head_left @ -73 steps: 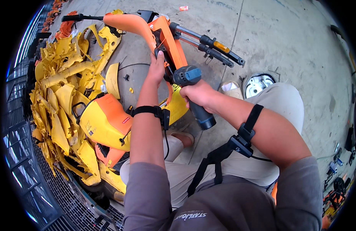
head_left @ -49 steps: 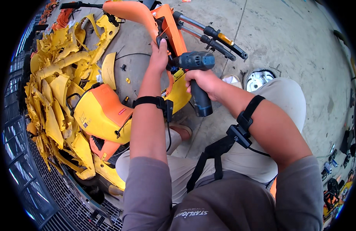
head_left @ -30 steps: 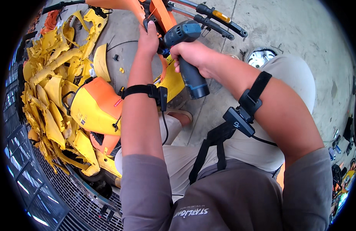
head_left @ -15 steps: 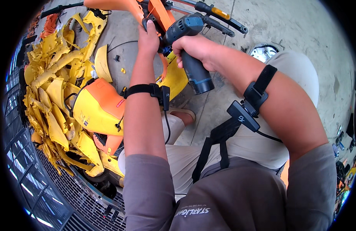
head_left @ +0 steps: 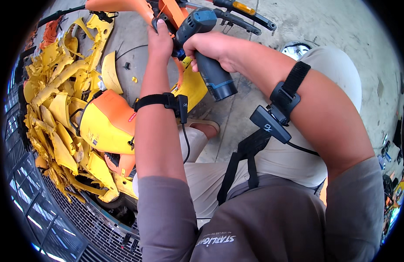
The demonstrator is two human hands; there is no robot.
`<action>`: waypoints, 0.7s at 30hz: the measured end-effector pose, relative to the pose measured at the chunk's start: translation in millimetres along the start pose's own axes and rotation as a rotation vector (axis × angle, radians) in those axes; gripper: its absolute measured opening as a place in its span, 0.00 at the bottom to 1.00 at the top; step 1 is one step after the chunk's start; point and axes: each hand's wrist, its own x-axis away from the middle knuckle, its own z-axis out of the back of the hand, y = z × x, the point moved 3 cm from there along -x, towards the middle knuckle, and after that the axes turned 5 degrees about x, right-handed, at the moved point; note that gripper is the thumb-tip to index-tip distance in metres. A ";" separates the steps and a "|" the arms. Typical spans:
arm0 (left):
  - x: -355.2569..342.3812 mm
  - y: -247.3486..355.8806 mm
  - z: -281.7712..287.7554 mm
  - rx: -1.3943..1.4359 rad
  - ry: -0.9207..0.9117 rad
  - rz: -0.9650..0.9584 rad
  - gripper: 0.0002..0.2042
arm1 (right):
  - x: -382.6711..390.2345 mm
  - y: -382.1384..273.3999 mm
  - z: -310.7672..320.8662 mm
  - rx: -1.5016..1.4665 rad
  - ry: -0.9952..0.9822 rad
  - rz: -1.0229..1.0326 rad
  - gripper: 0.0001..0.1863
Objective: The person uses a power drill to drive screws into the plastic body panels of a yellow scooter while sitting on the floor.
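Little's changed: my R hand [head_left: 210, 49] stays wrapped round the drill [head_left: 214, 77], nose by the orange frame [head_left: 173, 12], prob. same spot; L hand [head_left: 161, 43] alongside, can't tell its grip.

grey tee [head_left: 263, 214] w/ wht print [head_left: 217, 240], lt trousers [head_left: 293, 168], blk arm straps [head_left: 154, 100] w/ cables [head_left: 303, 150]

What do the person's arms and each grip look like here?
Grey short sleeves end near the elbows. Each forearm wears a black strap with a black box bearing a pale marking and trailing a black cable. The left grip and right grip show no glove.
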 end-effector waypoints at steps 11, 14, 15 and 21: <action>0.7 3.0 0.4 0.032 0.008 -0.004 0.25 | 2.5 -2.5 -3.0 0.079 0.017 -0.018 0.05; 1.4 5.8 -0.2 0.063 -0.008 -0.041 0.24 | 4.6 0.1 -4.2 0.087 -0.006 0.023 0.06; 0.9 7.4 -1.1 0.064 -0.012 -0.051 0.24 | 4.5 1.6 -3.8 0.091 -0.010 0.005 0.07; -5.5 -8.6 3.1 0.050 0.014 -0.048 0.26 | 31.5 -15.8 6.8 -0.178 0.038 0.017 0.07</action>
